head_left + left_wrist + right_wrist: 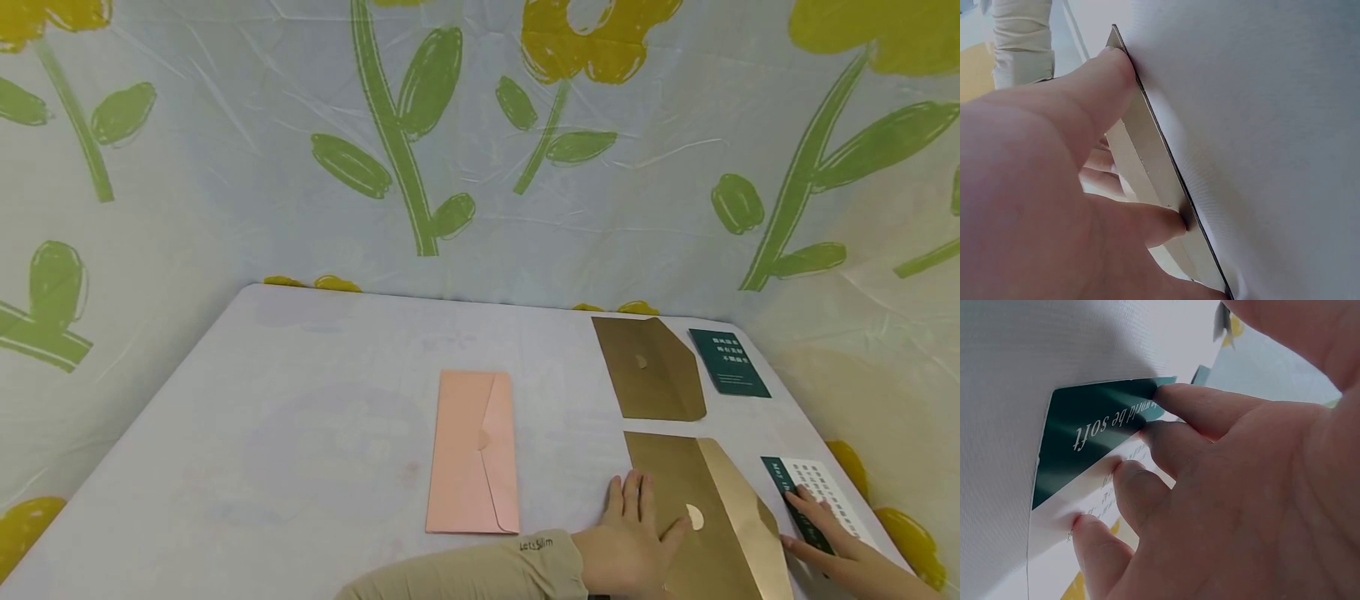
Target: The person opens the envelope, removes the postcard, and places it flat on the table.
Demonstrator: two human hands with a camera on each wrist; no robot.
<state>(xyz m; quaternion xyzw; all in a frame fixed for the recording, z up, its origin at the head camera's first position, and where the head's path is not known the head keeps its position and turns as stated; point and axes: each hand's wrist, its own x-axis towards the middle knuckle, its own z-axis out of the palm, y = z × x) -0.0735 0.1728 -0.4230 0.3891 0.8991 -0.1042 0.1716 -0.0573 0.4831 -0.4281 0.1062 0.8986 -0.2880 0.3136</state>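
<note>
A gold envelope [671, 467] lies on the table at the front right, its pointed flap unfolded to the right and a round pale sticker near its middle. My left hand [630, 546] rests flat over the envelope's left part, fingers straight and pointing away. The left wrist view has those fingertips pressing on the envelope [1147, 144] by its edge. To the right lies a white and green printed card [825, 492]. My right hand [843, 550] touches it from above with spread fingertips. Close up, the fingers span the card [1066, 444] from its green band to its white part.
A closed pink envelope [465, 458] lies left of my left hand. Farther back is a second gold envelope [645, 383], flap unfolded, beside a dark green card [727, 362]. A flower-printed cloth [262, 167] hangs around the table [300, 433] at the back and sides.
</note>
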